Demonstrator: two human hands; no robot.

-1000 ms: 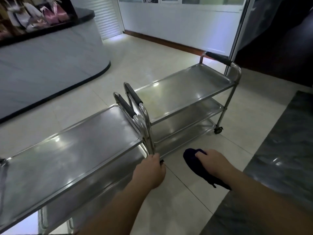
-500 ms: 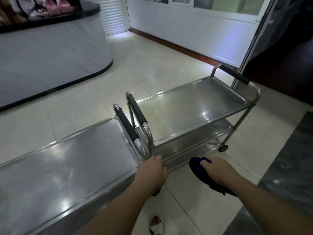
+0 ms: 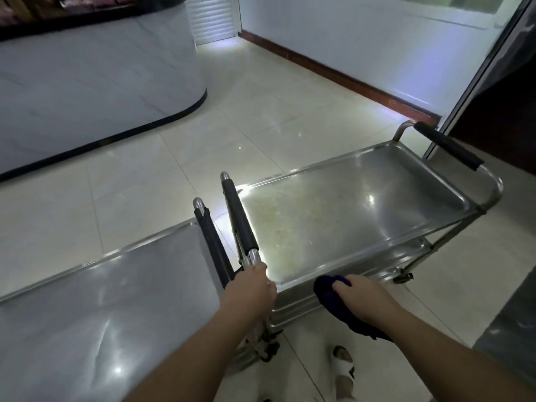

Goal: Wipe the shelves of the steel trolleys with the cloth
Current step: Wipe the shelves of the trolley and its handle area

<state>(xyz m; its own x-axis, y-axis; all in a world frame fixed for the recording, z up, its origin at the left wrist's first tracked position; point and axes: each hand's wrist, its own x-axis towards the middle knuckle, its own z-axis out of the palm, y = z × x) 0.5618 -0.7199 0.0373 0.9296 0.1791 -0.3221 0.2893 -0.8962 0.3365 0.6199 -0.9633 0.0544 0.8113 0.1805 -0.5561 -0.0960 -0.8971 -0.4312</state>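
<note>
- Your left hand (image 3: pixel 251 288) is closed around the steel upright at the near corner of the right trolley (image 3: pixel 362 210), just below its black-sleeved handle (image 3: pixel 239 214).
- Your right hand (image 3: pixel 358 297) is clamped on the dark cloth (image 3: pixel 330 297), fingers curled over its top; the cloth sits against the near rim of that trolley's top shelf (image 3: pixel 333 224), and its tail hangs below your wrist.
- The left trolley (image 3: pixel 101 309) stands just beside the right one, handle to handle.
- A sandalled foot (image 3: pixel 343 364) shows on the tiled floor (image 3: pixel 203 146) between your forearms.
- Compared with half a second ago, the cloth has risen from beside the lower shelves to the top shelf's edge; your left hand keeps the same hold, and the view tilts further down.
</note>
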